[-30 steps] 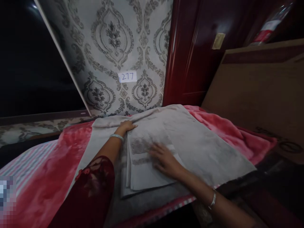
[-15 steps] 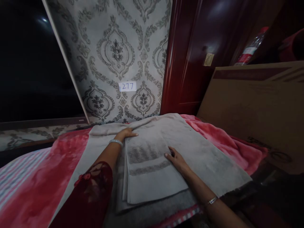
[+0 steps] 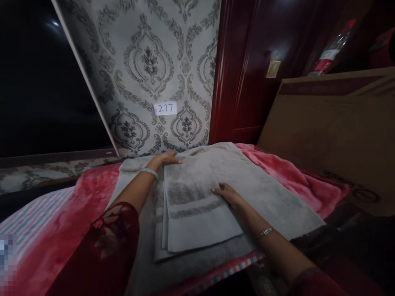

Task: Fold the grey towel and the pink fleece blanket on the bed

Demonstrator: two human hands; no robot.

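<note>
On a spread pale-grey cloth [image 3: 268,197], a folded rectangular grey towel with darker bands [image 3: 203,232]

The bare left hand [image 3: 166,158] rests at its far edge, the bare right hand [image 3: 230,195] at its right, seemingly to steady the layers; whether either grips, I cannot tell.

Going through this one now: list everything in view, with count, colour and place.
towel: 1, grey, folded, centre
cloth: 1, grey, spread under towel
blanket: 1, pink-red, under cloth, showing both sides
striped fabric: 1, multicoloured, far left
screen: 1, black, upper left
wallpaper: grey-white, behind
card: 1, white, "277", on wallpaper
panel: 1, dark red, right of wallpaper
plate: 1, gold, on panel
box: 1, brown, right
bottle: 1, clear, red cap, above box
bangles: 2, silvery, one per arm
sleeves: 2, dark red, lower left and lower right
left hand: 1, bare, towel's far edge
right hand: 1, bare, towel's right edge
</note>
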